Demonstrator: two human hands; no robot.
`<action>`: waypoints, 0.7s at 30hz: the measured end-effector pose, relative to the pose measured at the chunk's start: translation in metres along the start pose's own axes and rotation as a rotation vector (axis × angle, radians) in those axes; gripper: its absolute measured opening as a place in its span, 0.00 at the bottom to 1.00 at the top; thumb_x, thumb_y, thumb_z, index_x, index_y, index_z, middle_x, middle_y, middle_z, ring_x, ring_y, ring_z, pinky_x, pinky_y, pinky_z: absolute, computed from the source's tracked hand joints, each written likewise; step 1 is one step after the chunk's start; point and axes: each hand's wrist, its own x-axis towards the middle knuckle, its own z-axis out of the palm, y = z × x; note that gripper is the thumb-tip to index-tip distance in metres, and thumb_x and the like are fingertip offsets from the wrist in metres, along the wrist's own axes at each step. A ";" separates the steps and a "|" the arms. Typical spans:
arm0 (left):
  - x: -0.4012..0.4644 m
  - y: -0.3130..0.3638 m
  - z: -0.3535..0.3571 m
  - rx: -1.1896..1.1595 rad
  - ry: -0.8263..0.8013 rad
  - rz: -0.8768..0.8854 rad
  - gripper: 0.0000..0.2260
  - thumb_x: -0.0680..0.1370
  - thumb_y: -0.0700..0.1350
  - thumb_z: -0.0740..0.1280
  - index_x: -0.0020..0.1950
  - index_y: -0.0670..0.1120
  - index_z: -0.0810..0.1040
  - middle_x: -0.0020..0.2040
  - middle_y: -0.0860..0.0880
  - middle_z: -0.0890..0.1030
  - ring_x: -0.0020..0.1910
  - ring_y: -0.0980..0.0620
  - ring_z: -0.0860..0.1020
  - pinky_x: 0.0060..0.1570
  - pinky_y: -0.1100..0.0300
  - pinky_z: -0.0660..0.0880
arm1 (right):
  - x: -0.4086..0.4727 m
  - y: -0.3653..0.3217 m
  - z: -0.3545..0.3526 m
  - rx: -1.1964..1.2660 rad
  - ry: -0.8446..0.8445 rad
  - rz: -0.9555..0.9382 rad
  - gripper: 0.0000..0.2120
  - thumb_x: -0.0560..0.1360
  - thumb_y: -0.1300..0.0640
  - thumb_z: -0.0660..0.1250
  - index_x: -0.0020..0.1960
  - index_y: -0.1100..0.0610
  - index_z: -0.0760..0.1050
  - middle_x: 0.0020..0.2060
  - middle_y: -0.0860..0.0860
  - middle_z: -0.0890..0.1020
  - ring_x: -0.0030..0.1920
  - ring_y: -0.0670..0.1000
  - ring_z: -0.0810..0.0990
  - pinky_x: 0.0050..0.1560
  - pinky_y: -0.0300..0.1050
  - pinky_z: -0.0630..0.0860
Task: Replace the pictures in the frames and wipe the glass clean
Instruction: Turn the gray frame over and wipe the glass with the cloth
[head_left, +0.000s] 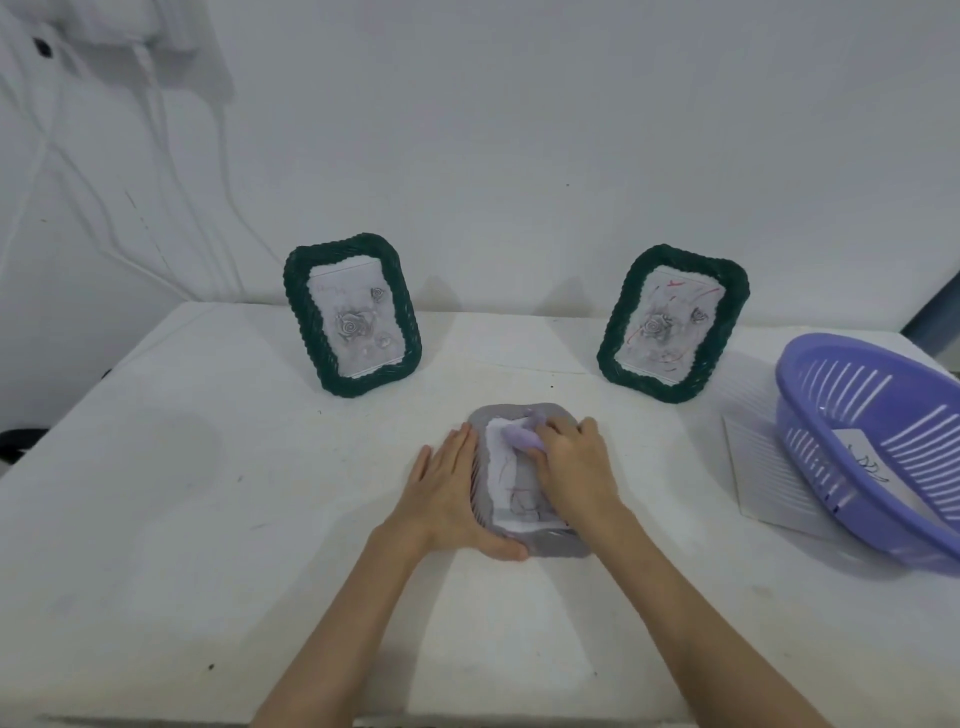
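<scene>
Fingers (558, 434) of our right hand (576, 467) curl on lilac cloth (522, 439) over grey frame (556, 543) glass; our left hand (449, 493) lies flat, fingers straight, on frame's left edge.

A grey frame (524, 480) lies flat on the white bench (208, 493), near the person. The left hand (451, 493) rests on its left edge with straight fingers and the thumb at the near corner. The right hand (574, 467) presses a lilac cloth (522, 439) on the glass, fingers curled around it. Two green woven frames stand tilted at the far side, one left (352, 314) and one right (674, 323), both with rose pictures. At the right, a purple basket (857, 447) holds a paper (872, 467).
</scene>
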 end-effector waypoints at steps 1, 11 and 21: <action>0.000 0.000 0.000 0.003 0.002 0.004 0.62 0.58 0.70 0.71 0.74 0.48 0.32 0.76 0.53 0.36 0.74 0.56 0.35 0.72 0.52 0.33 | 0.007 -0.006 0.005 0.027 0.007 -0.030 0.17 0.69 0.64 0.66 0.57 0.63 0.77 0.51 0.59 0.81 0.46 0.64 0.75 0.45 0.52 0.71; -0.001 -0.003 0.004 0.037 0.040 0.011 0.61 0.59 0.72 0.68 0.74 0.47 0.33 0.76 0.53 0.36 0.74 0.56 0.35 0.73 0.48 0.34 | 0.015 0.011 0.001 0.006 -0.044 -0.091 0.13 0.75 0.58 0.61 0.57 0.57 0.78 0.59 0.54 0.78 0.48 0.58 0.71 0.48 0.48 0.65; -0.001 -0.006 0.012 0.062 0.114 0.036 0.63 0.54 0.76 0.61 0.75 0.45 0.35 0.76 0.51 0.37 0.75 0.55 0.36 0.73 0.50 0.33 | -0.035 0.014 -0.026 0.136 -0.093 -0.339 0.14 0.74 0.59 0.61 0.55 0.45 0.79 0.54 0.47 0.80 0.45 0.54 0.72 0.48 0.44 0.69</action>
